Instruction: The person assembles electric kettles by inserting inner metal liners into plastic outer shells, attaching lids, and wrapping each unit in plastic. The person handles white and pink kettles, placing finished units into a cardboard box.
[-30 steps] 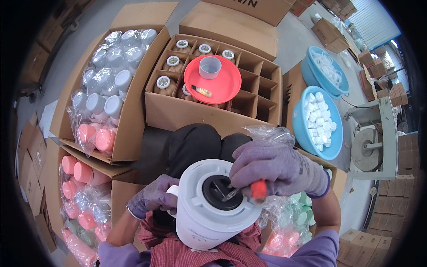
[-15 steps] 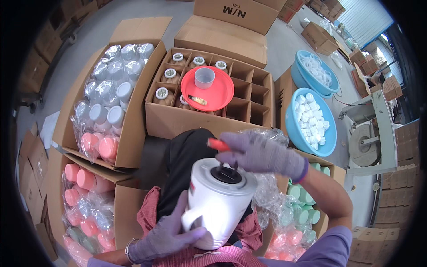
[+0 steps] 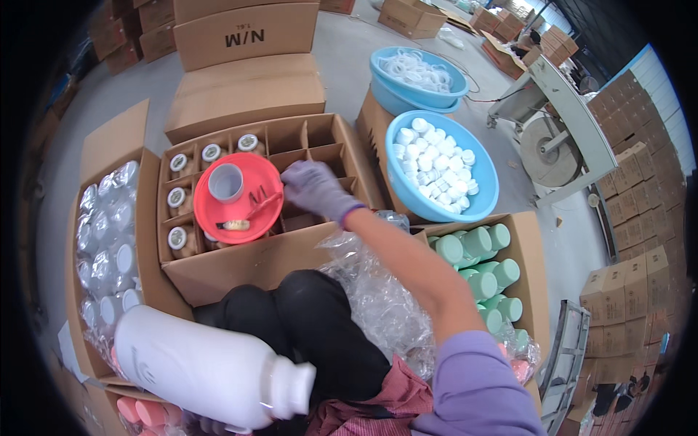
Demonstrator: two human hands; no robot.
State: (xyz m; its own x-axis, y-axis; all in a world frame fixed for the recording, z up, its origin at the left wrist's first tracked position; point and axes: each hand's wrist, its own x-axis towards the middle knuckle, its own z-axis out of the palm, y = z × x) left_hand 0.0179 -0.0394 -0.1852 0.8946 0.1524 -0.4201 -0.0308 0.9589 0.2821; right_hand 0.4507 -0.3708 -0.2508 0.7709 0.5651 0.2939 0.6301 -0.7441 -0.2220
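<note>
A large white insulated jug [image 3: 193, 367] lies tilted across my lap at the lower left, its blurred top end toward the lower right. My left hand [image 3: 212, 426], gloved, shows only a few fingertips beneath it, holding it from below. Ahead, my gloved right hand [image 3: 318, 190] reaches to the right rim of a red round tray [image 3: 247, 171], fingers curled. What they hold, if anything, is hidden. On the tray are a translucent cup [image 3: 225, 182], a red-handled tool with dark prongs [image 3: 266, 205] and a small pale object with a dark end [image 3: 234, 225].
The tray rests on a divided carton [image 3: 218, 272] with several lidded jars. Left stands a carton of wrapped bottles [image 3: 109, 240]. Blue basins hold white caps [image 3: 434, 163] and clear rings [image 3: 416, 70]. Right is a carton of green-topped bottles [image 3: 483, 269], beside crumpled plastic [image 3: 371, 283].
The jug has gone from upright to tilted and moved left. My right hand has left its lid and reached forward to the tray, where the red-handled tool now lies. The view has turned right.
</note>
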